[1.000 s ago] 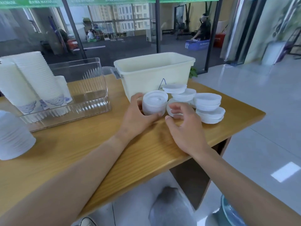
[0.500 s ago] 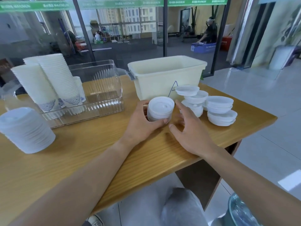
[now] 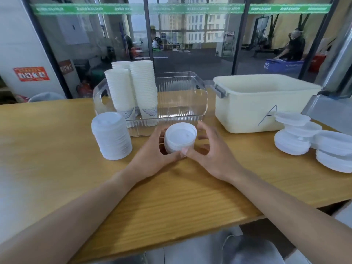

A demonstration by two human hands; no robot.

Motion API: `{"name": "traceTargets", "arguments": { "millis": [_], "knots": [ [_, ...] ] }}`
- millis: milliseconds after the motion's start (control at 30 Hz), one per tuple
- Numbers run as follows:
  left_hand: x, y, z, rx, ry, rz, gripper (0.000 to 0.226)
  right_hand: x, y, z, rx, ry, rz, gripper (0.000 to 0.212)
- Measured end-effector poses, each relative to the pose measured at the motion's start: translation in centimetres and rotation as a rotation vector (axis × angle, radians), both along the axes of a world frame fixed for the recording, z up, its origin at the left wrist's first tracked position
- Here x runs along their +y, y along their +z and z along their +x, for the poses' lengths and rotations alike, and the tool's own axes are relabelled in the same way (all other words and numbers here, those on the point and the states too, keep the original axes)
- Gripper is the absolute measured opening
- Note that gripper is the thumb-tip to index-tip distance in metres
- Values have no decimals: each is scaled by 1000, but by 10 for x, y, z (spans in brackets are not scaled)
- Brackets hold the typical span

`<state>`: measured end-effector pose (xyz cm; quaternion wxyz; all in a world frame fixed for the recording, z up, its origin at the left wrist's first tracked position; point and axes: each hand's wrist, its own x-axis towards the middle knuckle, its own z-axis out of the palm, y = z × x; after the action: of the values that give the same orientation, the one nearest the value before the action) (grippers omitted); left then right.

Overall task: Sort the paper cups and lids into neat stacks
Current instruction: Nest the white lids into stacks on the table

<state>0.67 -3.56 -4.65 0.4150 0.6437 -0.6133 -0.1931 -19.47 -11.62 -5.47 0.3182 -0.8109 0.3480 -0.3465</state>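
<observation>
Head view: small lid stack (image 3: pixel 180 138) now mid-surface, just in front of clear bin (image 3: pixel 182 103), no longer beside cream tub (image 3: pixel 266 103). Left hand (image 3: pixel 152 155) grip curled round its left side; right hand (image 3: pixel 213 155) came off loose lids (image 3: pixel 308 141), now cupping right side, thumb touching base, far fingers possibly clear. Tall lid stack (image 3: pixel 111 136) near at left: likely merge target. Cup stacks (image 3: pixel 133 88) already in bin. Loose lids remain unsorted.
</observation>
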Motion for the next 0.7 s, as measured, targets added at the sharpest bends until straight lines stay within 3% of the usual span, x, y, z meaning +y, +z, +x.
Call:
{"name": "traceTargets", "arguments": {
  "millis": [167,333,600,700],
  "knots": [
    [-2,-4,13,-31,23,-31,83,-12,1,38,-28,85,-14,103],
    [-7,-8,19,72,47,-40,82,-31,2,56,-53,135,-42,95],
    [-7,-9,21,63,88,-36,72,-44,16,48,-343,218,213,64],
    [-7,-10,22,50,112,-22,80,-49,18,45,-348,183,272,46]
  ]
}}
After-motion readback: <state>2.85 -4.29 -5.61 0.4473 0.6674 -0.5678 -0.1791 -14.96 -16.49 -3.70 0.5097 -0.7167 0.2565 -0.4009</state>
